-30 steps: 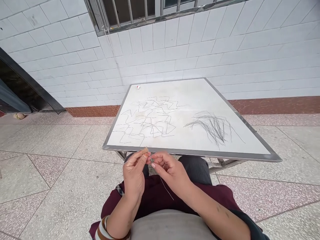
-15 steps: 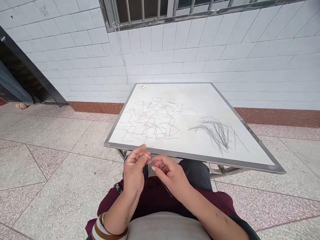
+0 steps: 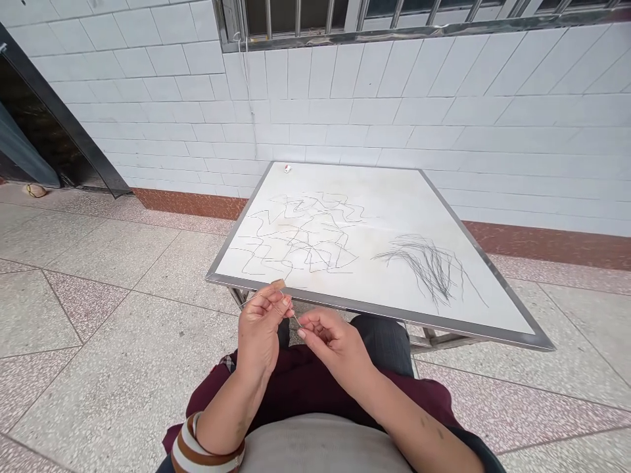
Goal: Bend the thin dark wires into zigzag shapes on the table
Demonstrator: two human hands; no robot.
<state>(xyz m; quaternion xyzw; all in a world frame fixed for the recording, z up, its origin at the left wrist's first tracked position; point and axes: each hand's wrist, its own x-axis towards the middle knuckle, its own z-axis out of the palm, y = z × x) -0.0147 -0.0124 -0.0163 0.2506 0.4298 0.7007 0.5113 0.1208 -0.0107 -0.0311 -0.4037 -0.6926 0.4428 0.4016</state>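
My left hand [image 3: 261,332] is closed, pinching a thin wire [image 3: 297,320] between thumb and fingers just in front of the table's near edge. Tan tape [image 3: 279,284] wraps one of its fingertips. On the other side of a small gap, my right hand [image 3: 335,338] pinches the same thin strand with thumb and forefinger. Part of the wire is hidden inside the fingers. Bent, zigzag wires [image 3: 309,248] lie spread over the left half of the white table [image 3: 384,197]. To the right is a loose bundle of straighter dark wires [image 3: 434,266].
A small white-and-red object [image 3: 288,169] sits at the table's far left corner. The grey metal rim [image 3: 374,316] runs along the near edge, above my knees. Behind stands a white tiled wall [image 3: 315,112] with a barred window [image 3: 335,20].
My hands stay close together; the left has shifted slightly left. The loose wire end that hung below my right hand no longer shows. The whole view has turned a little.
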